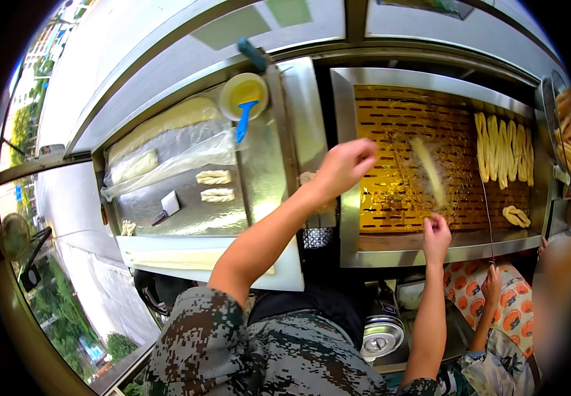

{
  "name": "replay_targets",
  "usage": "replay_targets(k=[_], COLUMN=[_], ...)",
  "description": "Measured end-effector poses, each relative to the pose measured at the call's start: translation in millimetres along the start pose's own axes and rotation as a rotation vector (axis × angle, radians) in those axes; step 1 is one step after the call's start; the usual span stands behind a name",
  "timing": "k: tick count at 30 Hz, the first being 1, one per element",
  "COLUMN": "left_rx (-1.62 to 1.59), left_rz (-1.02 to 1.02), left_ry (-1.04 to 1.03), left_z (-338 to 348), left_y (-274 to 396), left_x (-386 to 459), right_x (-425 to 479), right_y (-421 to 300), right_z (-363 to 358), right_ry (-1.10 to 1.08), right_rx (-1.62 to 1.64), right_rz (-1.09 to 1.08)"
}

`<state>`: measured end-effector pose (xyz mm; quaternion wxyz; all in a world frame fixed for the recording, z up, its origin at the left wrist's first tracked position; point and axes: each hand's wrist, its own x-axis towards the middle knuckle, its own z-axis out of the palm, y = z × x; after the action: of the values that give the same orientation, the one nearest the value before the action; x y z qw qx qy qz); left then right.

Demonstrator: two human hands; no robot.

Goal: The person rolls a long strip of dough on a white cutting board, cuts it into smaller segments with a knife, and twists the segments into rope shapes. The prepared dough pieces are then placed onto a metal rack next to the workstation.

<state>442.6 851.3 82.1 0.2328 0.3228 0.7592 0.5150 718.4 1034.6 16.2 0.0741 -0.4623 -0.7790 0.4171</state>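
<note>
A pale strip of dough [430, 173], blurred, lies in bubbling oil in the wide metal fryer [347, 198]. My left hand [347, 166] is over the fryer's left rim, fingers loosely curled and a gap at the thumb; I see nothing in it. Just below the strip's near end is my right hand [436, 240], its fingers bent and slightly apart, seemingly not touching the dough. Several long fried dough sticks [503, 148] float side by side at the fryer's right, with a short twisted piece [516, 217] nearer the front.
At right, a co-worker's hand [492, 282] holds a long thin rod [487, 218] reaching into the oil. Browned sticks [570, 143] fill a wire basket. Leftward, a steel worktop [191, 218] carries two dough pieces [216, 185], a scraper [169, 205] and a bowl with a blue brush [246, 119].
</note>
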Motion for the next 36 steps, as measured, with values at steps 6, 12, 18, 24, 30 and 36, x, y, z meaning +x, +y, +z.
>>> replay_targets(k=[6, 12, 18, 24, 30, 36], left_rx=[0.244, 0.272, 0.174, -0.692, -0.965, -1.052], left_rz=[-0.486, -0.63, -0.451, -0.355, -0.449, -0.498], left_ry=[0.848, 0.64, 0.39, 0.143, 0.103, 0.114], left_z=[-172, -244, -243, -234, -228, -190], left_y=[-109, -164, -119, -8, -19, -36], left_x=[-217, -262, -239, -249, -286, -298], right_x=[-127, -187, -188, -203, -220, -235], right_y=[-61, -147, -204, -257, -232, -209], right_z=[38, 126, 200, 224, 198, 184], right_ry=[-0.13, -0.445, -0.448, -0.56, -1.02, -0.927], right_rx=[0.212, 0.226, 0.12, 0.887, 1.064, 0.683], right_rz=[0.041, -0.17, -0.327, 0.157, 0.475, 0.339])
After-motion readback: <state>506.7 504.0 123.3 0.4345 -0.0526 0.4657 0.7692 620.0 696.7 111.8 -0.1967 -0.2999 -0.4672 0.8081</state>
